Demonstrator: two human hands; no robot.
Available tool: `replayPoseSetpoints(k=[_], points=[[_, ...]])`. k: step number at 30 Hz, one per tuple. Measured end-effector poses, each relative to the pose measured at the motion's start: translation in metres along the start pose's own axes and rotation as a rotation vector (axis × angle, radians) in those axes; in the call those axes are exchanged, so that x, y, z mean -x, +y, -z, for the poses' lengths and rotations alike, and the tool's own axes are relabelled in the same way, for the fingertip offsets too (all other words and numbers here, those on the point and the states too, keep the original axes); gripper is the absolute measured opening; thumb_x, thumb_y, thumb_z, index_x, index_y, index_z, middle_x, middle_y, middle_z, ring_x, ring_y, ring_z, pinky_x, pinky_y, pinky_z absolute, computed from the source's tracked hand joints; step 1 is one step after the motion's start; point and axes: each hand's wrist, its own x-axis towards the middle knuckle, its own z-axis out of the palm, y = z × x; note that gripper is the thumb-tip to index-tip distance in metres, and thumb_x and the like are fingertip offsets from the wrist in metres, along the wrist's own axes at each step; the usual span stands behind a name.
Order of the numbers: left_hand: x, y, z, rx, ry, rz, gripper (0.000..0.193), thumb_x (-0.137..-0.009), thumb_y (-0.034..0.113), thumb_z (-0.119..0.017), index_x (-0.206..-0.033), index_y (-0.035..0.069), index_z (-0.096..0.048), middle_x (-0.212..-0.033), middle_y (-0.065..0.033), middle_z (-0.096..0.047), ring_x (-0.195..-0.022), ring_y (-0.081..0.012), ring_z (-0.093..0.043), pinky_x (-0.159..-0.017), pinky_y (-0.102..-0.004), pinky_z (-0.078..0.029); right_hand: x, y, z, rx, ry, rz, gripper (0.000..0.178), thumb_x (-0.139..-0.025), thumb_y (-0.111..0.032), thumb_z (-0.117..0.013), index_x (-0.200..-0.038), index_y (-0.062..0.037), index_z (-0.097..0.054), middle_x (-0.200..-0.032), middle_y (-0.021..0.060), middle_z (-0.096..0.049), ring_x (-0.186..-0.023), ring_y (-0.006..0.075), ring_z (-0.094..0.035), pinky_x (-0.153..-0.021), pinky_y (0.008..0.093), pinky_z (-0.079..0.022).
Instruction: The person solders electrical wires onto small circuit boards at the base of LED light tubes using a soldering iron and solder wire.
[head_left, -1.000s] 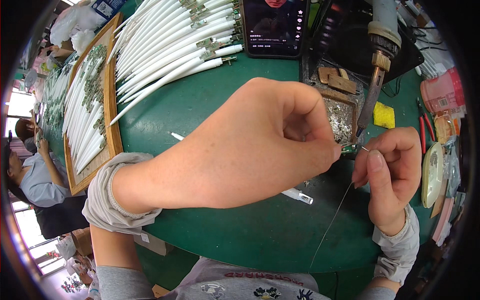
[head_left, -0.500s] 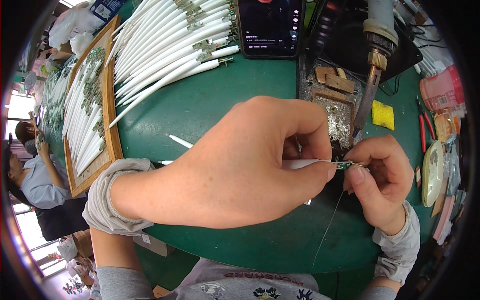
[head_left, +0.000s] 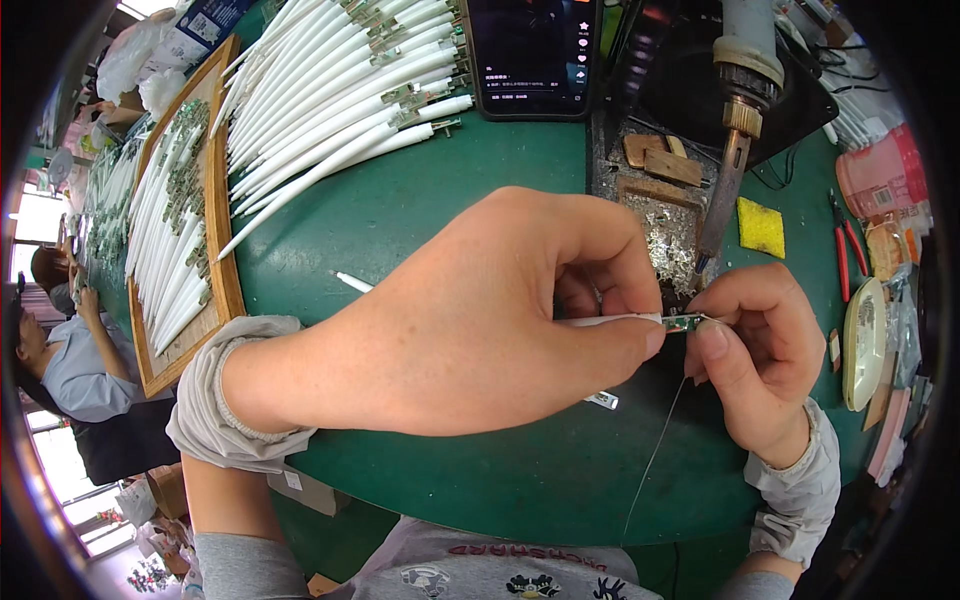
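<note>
My left hand point(head_left: 455, 325) is closed on a white pen-shaped stick point(head_left: 610, 320), thumb and fingers pinching it near its right end. A small green circuit board point(head_left: 682, 323) sticks out of that end. Beside the board's tip, my right hand point(head_left: 765, 350) pinches a thin wire point(head_left: 655, 455), which trails down towards the table edge. The exact contact between wire and board is too small to tell. Just above the right fingers, the tip of a mounted soldering iron point(head_left: 735, 150) points down. Another white stick point(head_left: 353, 282) lies partly behind my left hand, and a small white end piece point(head_left: 604, 400) shows below it.
Many white sticks with boards point(head_left: 340, 110) lie at the back left, beside a wooden tray point(head_left: 222, 200) of more. A phone point(head_left: 530, 60), a box of solder scraps point(head_left: 665, 235), a yellow sponge point(head_left: 761, 227), red pliers point(head_left: 848, 250) and a dish point(head_left: 865, 345) surround the work. A co-worker sits far left.
My left hand has shifted slightly up and left with the stick, uncovering more of the white end piece below. My right hand keeps its pinch and has barely moved.
</note>
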Motion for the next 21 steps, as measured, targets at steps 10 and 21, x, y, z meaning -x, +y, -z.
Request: replayPoseSetpoints(k=[10, 21], points=[[-0.0043, 0.0003, 0.0017, 0.075, 0.085, 0.058, 0.008, -0.085, 0.005, -0.066, -0.090, 0.001, -0.060, -0.082, 0.0001, -0.062, -0.073, -0.0030, -0.056, -0.063, -0.0167, -0.044, -0.0023, -0.0066, -0.0042, -0.165, 0.012, -0.145, 0.015, -0.087, 0.001, -0.055, -0.097, 0.0038, -0.044, -0.080, 0.0059, -0.053, -0.062, 0.0082, -0.056, -0.053, 0.0189, -0.042], [-0.0025, 0.0031, -0.0011, 0.095, 0.123, 0.040, 0.005, -0.086, 0.005, -0.064, -0.088, 0.001, -0.061, -0.079, 0.0012, -0.062, -0.069, -0.0011, -0.055, -0.059, -0.0156, -0.043, -0.0045, -0.0083, -0.0066, -0.146, 0.057, -0.093, 0.016, -0.086, 0.006, -0.054, -0.098, 0.0041, -0.044, -0.083, 0.0071, -0.052, -0.062, 0.0085, -0.056, -0.054, 0.0192, -0.044]])
